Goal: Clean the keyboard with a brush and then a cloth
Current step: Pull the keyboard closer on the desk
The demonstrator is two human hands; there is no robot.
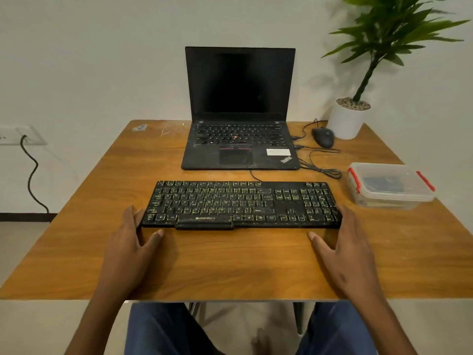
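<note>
The black keyboard point(242, 204) lay flat on the wooden bench point(76, 252), just in front of the open laptop point(240, 108). The left hand point(130, 239) sat at its left end and the right hand point(343, 242) at its right end — fingers straight against the edges, thumbs spread on the bench, gripping nothing. A lidded plastic box point(391, 185) stood to the right.

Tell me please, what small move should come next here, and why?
Probably the right hand should leave the keyboard and reach for the lidded plastic container to its right. Both hands only flank the keyboard's ends, and no brush or cloth lies in sight; the container holds something dark, though I cannot tell what.
</note>
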